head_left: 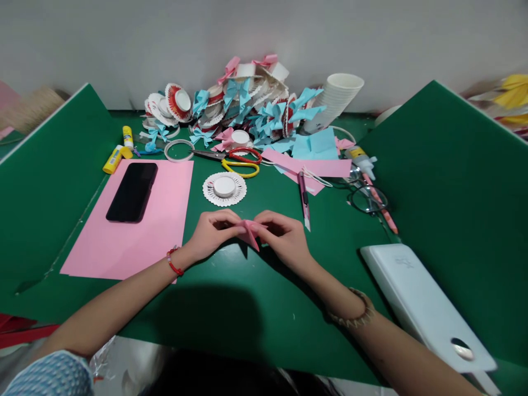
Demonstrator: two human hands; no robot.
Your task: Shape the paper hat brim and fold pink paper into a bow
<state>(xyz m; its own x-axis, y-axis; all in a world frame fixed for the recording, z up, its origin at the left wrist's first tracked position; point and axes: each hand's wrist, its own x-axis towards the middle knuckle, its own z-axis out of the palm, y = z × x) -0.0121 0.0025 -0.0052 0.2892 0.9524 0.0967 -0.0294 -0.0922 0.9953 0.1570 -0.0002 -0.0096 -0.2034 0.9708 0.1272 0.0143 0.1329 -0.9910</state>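
Note:
A small folded piece of pink paper (250,233) is held between both hands above the green table. My left hand (214,234) pinches its left side between thumb and fingers. On the right side, my right hand (285,237) grips the same paper, thumb in front and fingers behind. Just beyond the hands lies a white fringed paper disc (225,188) with a round raised centre. Scissors (241,162) with red and yellow handles rest behind the disc. To the right of it is a cutter knife (304,201).
Pink sheets (171,220) with a black phone (132,192) lie at left. Finished rosettes with bows (243,104) and stacked paper cups (340,96) stand at the back. Glasses (368,199) and a white lamp-like device (424,302) are at right. Green panels flank both sides.

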